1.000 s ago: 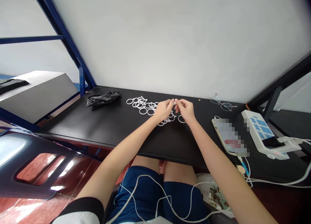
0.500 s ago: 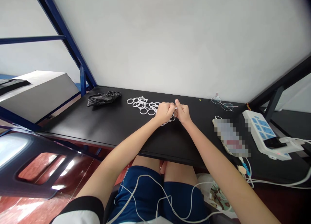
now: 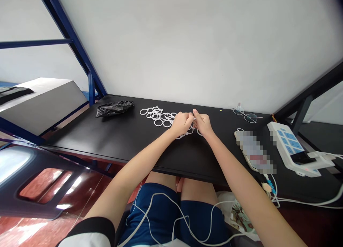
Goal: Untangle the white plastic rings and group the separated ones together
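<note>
Both my hands meet over the middle of the black table (image 3: pixel 128 143). My left hand (image 3: pixel 181 123) and my right hand (image 3: pixel 203 123) are closed in a pinch, fingertips together on a small white plastic ring (image 3: pixel 193 118) held between them. Several more white rings (image 3: pixel 158 117) lie loose on the table to the left and under my hands.
A crumpled black plastic bag (image 3: pixel 114 108) lies at the back left. Glasses (image 3: pixel 245 113) rest by the wall at the right. A phone (image 3: pixel 253 151), a white power strip (image 3: pixel 293 147) and white cables (image 3: pixel 308 200) fill the right side. A blue metal frame (image 3: pixel 77 50) rises at the left.
My fingers went from loosely apart to pinched tight together on the ring, and both hands dropped slightly toward the table. Since half a second ago they have barely moved.
</note>
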The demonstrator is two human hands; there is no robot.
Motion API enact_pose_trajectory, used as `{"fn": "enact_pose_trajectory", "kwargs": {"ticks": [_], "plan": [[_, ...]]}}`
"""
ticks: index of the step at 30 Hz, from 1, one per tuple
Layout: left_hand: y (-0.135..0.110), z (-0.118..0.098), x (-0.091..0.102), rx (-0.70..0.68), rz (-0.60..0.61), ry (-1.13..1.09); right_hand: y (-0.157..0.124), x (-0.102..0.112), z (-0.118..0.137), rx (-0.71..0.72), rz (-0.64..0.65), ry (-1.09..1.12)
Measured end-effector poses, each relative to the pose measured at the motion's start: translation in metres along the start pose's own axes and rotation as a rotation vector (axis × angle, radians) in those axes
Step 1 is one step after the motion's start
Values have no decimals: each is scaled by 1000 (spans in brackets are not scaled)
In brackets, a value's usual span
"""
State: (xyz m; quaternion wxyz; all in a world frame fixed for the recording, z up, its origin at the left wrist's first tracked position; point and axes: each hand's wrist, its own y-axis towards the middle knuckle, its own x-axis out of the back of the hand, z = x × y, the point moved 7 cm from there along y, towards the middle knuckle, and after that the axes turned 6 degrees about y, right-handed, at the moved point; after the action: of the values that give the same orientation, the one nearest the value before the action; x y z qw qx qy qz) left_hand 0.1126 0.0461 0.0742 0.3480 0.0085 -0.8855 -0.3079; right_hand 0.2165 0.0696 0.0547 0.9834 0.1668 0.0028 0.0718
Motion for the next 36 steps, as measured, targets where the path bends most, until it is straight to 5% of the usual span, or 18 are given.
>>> {"fn": "enact_pose_trajectory", "kwargs": {"ticks": [3, 10, 19, 24, 36], "plan": [[1, -1, -4, -59, 39, 133, 8, 16, -1, -43, -31, 29], [-7, 9, -27, -182, 190, 539, 18, 68, -6, -39, -394, 192], [-10, -11, -24, -272, 177, 578, 17, 67, -6, -27, -408, 168], [-24, -32, -44, -450, 301, 478, 17, 68, -5, -14, -414, 159], [-27, -34, -54, -405, 436, 343, 17, 71, -7, -12, -430, 156]]}}
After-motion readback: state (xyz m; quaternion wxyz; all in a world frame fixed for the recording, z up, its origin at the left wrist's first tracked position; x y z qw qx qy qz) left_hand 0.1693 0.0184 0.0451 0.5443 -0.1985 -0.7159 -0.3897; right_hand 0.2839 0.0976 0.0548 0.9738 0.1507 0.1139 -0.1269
